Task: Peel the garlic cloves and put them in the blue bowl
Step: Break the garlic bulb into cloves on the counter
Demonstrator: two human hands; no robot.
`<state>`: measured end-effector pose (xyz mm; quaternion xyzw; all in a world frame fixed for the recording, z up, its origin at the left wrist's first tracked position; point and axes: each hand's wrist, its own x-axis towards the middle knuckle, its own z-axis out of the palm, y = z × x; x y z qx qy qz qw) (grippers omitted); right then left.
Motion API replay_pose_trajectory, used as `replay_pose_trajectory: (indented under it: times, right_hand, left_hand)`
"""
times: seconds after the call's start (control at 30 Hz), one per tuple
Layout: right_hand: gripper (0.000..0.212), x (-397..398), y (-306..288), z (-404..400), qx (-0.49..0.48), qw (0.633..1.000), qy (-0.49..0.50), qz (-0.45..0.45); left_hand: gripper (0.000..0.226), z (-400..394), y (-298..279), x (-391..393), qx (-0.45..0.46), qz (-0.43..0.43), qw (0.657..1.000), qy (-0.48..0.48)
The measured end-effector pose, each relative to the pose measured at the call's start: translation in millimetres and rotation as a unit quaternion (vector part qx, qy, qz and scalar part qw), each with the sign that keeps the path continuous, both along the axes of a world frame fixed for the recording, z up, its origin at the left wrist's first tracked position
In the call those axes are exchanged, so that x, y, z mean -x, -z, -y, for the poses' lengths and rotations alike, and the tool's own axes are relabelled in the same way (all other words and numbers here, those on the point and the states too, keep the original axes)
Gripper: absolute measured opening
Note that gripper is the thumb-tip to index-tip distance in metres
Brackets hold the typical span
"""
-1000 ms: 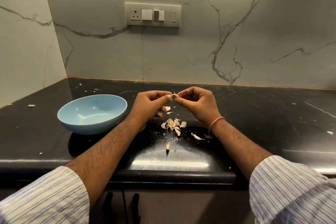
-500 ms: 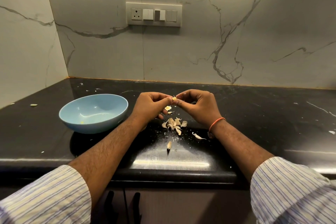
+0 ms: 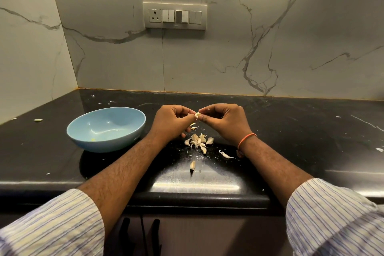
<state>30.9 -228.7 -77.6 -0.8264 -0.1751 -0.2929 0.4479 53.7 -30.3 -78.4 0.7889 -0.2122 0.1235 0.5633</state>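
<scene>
Here the left hand (image 3: pixel 173 122) and right hand (image 3: pixel 223 119) both pinch one garlic clove (image 3: pixel 197 114) between their fingertips above the pile of skins (image 3: pixel 198 141), probably so scraps drop there, just beside the blue bowl (image 3: pixel 106 129).

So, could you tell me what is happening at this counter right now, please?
A person is peeling garlic. Both the left hand and the right hand pinch one garlic clove above the black counter. Loose cloves and skins lie below, and the blue bowl to the left looks almost empty.
</scene>
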Motion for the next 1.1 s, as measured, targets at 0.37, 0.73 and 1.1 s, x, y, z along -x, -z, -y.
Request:
replay_pose_trajectory:
  times: [0.37,0.73,1.1]
  right_hand:
    - [0.019,-3.3,1.5,-0.2,0.003,1.000,-0.019,-0.023]
    - [0.014,-8.8,3.1,2.7,-0.041,0.989,-0.088,-0.109]
    - [0.015,-6.2,1.9,4.1,-0.117,0.973,-0.128,-0.149]
  left_hand:
    - [0.018,-1.9,2.0,-0.5,-0.040,0.036,0.998,-0.029]
    - [0.026,-1.8,2.2,0.4,-0.091,0.090,0.991,-0.051]
    - [0.008,-7.4,-2.0,1.9,-0.148,0.154,0.975,-0.066]
